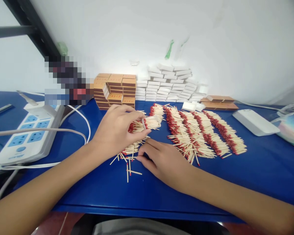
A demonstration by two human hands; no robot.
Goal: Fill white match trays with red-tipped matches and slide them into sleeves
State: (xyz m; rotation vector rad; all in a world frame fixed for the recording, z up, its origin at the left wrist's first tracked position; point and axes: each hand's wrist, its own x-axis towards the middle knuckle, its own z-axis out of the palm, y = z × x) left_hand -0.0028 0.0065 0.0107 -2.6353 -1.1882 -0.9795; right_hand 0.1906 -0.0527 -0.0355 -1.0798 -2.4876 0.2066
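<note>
White wall (210, 49) behind, blue desk (152, 195) under my forearms. Small white tray (143, 123) with matches (152, 123) lying in it: gripped by one end between the thumb and fingers of my left hand (117, 125).

Risks, my judgement: the grip is at one end only, so a slip or tilt could spill the contents; squeezing too hard might bow the thin walls. A sideways sweep of my right hand (165, 160) could knock the nearest of the sorted rows (214, 132) out of line. Red heads rubbing together seem a lesser worry.

Position: tray sits just off my left fingertips, above the far edge of the loose pile (133, 148), and beyond my right hand, which does not touch it. Right hand rests low by the pile's near side, fingers curled in toward the thumb; I cannot tell whether a match is pinched there.

Further out: stray matches (127, 173) on my side of the pile; stacked brown matchboxes (115, 96) behind my left hand; white stack (165, 85) against the wall; power strip (44, 148) with cords far left; white adapter (256, 122) right of the rows.
</note>
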